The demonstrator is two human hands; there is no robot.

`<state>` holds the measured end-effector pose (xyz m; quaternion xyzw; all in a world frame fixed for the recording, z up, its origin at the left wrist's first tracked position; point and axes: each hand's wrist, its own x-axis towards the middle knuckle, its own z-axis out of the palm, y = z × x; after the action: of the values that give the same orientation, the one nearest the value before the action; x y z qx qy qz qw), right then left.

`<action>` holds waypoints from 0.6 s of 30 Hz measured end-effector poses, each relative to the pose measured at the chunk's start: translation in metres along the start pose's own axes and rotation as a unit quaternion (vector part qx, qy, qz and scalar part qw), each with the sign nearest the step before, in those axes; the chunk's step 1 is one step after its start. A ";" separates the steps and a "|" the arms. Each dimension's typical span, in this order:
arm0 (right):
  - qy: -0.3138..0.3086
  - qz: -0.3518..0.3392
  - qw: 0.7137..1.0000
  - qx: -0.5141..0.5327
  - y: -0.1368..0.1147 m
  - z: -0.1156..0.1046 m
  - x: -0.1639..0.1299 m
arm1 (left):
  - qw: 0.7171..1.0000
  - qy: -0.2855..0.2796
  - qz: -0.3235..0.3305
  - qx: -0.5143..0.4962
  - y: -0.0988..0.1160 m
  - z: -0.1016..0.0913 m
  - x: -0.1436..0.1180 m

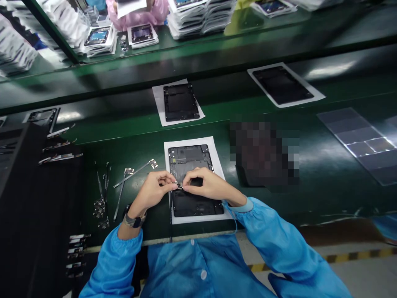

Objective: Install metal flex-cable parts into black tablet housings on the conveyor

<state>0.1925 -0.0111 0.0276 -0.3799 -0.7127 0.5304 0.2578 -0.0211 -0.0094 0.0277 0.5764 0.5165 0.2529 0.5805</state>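
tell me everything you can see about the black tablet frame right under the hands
The black tablet frame is an open, flat, rectangular shell lying face-up on a white sheet on the green bench. Its inside looks like dark plastic or metal with small compartments and ridges. Its long side runs away from the person. The left hand and right hand rest over its middle, fingertips meeting on a small part at its left edge.

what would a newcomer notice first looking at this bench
Both hands meet at the middle of a dark tablet frame lying on a white sheet at the near edge of the green bench: the left hand and right hand pinch a small part between their fingertips. Left of them lie thin flex cables, and two more dark frames on white sheets sit farther back.
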 end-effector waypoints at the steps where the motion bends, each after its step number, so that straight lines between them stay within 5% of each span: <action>1: -0.002 0.003 1.000 0.000 0.000 0.000 0.000 | 1.000 -0.001 -0.001 -0.002 0.000 0.001 0.000; 18: -0.032 0.061 0.998 -0.010 0.009 0.002 0.000 | 0.999 -0.027 -0.023 0.014 0.004 0.004 0.000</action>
<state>0.1932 -0.0107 0.0188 -0.4081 -0.7010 0.5503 0.1979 -0.0162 -0.0106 0.0311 0.5791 0.5172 0.2170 0.5916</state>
